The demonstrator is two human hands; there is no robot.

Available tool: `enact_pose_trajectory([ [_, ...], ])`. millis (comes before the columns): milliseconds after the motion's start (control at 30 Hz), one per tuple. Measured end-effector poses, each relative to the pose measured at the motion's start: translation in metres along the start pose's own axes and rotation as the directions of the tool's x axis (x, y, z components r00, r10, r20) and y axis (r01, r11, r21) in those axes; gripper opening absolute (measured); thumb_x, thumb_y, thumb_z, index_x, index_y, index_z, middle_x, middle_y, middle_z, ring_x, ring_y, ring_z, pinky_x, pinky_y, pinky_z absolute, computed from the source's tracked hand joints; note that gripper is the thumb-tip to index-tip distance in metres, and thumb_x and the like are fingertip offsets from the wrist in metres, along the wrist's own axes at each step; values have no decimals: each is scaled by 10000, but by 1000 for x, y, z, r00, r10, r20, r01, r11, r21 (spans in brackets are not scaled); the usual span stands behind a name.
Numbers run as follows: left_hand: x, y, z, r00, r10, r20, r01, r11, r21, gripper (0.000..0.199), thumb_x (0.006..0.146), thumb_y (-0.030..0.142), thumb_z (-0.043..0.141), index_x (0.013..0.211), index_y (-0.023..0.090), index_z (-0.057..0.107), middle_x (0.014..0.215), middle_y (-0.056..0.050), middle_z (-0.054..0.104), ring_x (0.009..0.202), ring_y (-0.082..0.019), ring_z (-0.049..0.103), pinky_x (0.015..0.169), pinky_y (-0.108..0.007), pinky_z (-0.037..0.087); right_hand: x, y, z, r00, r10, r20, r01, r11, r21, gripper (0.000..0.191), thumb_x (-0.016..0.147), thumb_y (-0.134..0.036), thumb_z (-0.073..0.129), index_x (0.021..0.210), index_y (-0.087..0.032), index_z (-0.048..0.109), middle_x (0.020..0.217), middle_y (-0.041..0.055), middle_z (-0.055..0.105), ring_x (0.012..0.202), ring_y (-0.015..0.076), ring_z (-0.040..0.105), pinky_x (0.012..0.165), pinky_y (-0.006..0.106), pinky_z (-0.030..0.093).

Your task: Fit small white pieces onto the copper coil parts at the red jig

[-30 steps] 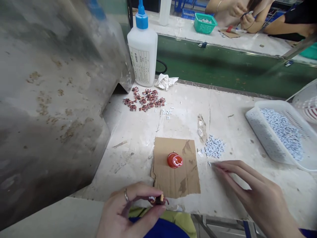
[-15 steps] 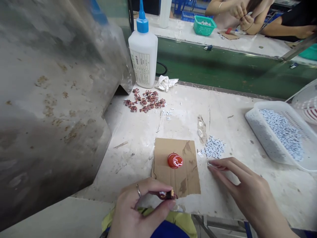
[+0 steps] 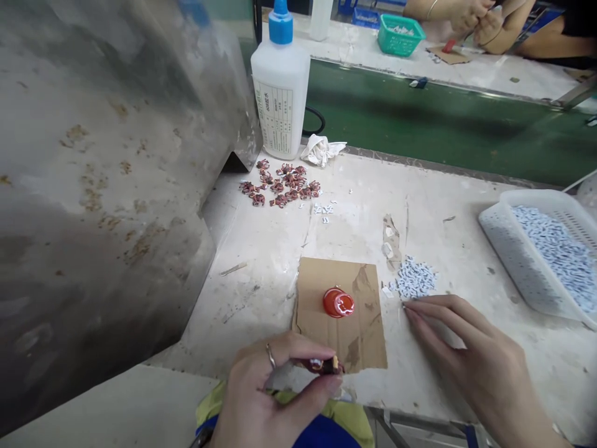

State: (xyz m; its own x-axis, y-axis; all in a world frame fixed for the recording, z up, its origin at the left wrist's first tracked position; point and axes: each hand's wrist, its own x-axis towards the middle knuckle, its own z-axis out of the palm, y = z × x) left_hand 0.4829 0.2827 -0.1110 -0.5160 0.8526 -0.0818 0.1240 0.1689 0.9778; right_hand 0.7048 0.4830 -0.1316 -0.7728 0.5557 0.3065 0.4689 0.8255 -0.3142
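My left hand [image 3: 284,386] pinches a small dark brown figure [image 3: 326,365] with a pale yellow end between thumb and forefinger, over the front edge of the table. Right of the cardboard, my right hand [image 3: 471,354] has thumb and forefinger pressed together at the tabletop; whatever they hold is too small to make out. Just beyond those fingertips lies a loose pile of tiny pale blue pieces [image 3: 416,277]. A small red cup [image 3: 336,302] with a glossy wet look sits on the square of cardboard [image 3: 312,280], between my hands.
Several brown figures [image 3: 291,180] lie at the back left, near a white bottle [image 3: 282,93] and a crumpled tissue [image 3: 321,150]. A white basket [image 3: 522,261] of pale blue pieces stands right. Sheet metal [image 3: 116,186] blocks the left. Across the green divider [image 3: 396,112], another person's hands [image 3: 480,18] work.
The whole view has shifted a little, so the table things appear farther right. My right fingertips have come closer together beside the pile. The left hand keeps its grip on the figure.
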Motion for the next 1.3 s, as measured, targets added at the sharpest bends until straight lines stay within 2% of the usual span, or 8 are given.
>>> enact_pose_trajectory([
  [133, -1, -1, 0, 1000, 8, -19, -9, 1000, -18, 187, 837, 147, 799, 929, 303, 753, 858, 138, 803, 767, -21, 773, 770, -26, 593, 19, -23, -6, 998, 41, 38, -47, 982, 185, 75, 1018, -258, 632, 1027, -261, 706, 1009, -8, 766, 861, 163, 755, 768, 277, 607],
  [333, 0, -1, -4, 993, 121, -13, -121, 992, 25, 179, 859, 132, 812, 967, 263, 754, 892, 97, 804, 802, -36, 771, 788, -50, 603, 48, -61, -6, 995, -92, 49, 76, 962, 262, 162, 1000, -130, 623, 1054, -258, 706, 1019, 5, 757, 850, 143, 755, 742, 237, 618],
  [700, 3, 2, -10, 982, 184, -30, -179, 975, 132, 271, 858, 97, 805, 1042, 286, 744, 934, 134, 803, 841, 5, 766, 852, 5, 561, 50, -61, 1, 976, -207, 66, 192, 965, 179, 176, 1032, -115, 596, 1120, -230, 696, 1047, 39, 730, 877, 138, 739, 759, 236, 616],
  [833, 4, 4, -7, 983, 177, -50, -173, 982, 78, 241, 846, 102, 822, 1015, 261, 761, 920, 116, 811, 813, -11, 774, 815, -3, 577, 47, -65, -6, 987, -153, 57, 137, 967, 216, 212, 1014, -109, 613, 1140, -262, 691, 1070, 43, 727, 892, 164, 742, 758, 267, 633],
  [967, 8, 9, -4, 977, 188, -97, -183, 981, 58, 208, 815, 112, 854, 960, 239, 776, 885, 111, 818, 784, -21, 781, 808, 0, 583, 42, -78, -17, 991, -104, 90, 63, 925, 375, 230, 984, -120, 649, 1135, -287, 695, 1077, 46, 742, 924, 204, 756, 741, 287, 658],
  [1033, 8, 11, -2, 973, 210, -93, -206, 977, 44, 194, 813, 102, 852, 950, 217, 775, 885, 93, 820, 788, -28, 784, 815, -5, 588, 40, -85, -20, 985, -108, 134, 35, 888, 458, 259, 967, -102, 655, 1133, -297, 697, 1073, 40, 755, 933, 209, 767, 721, 277, 667],
  [1167, 7, 13, 0, 966, 245, -82, -246, 969, 0, 200, 828, 64, 825, 966, 193, 758, 918, 54, 820, 816, -47, 787, 829, -36, 610, 40, -93, -21, 986, -102, 128, 8, 812, 583, 304, 951, -62, 633, 1129, -294, 716, 1050, 25, 777, 903, 184, 782, 727, 234, 674],
  [1300, 7, 10, 1, 946, 306, -104, -311, 950, -35, 192, 823, 38, 816, 966, 155, 765, 910, 9, 818, 815, -61, 788, 831, -39, 612, 41, -96, -20, 982, -115, 150, -4, 782, 623, 327, 911, -36, 691, 1153, -255, 715, 1099, 41, 771, 978, 174, 775, 785, 195, 661],
])
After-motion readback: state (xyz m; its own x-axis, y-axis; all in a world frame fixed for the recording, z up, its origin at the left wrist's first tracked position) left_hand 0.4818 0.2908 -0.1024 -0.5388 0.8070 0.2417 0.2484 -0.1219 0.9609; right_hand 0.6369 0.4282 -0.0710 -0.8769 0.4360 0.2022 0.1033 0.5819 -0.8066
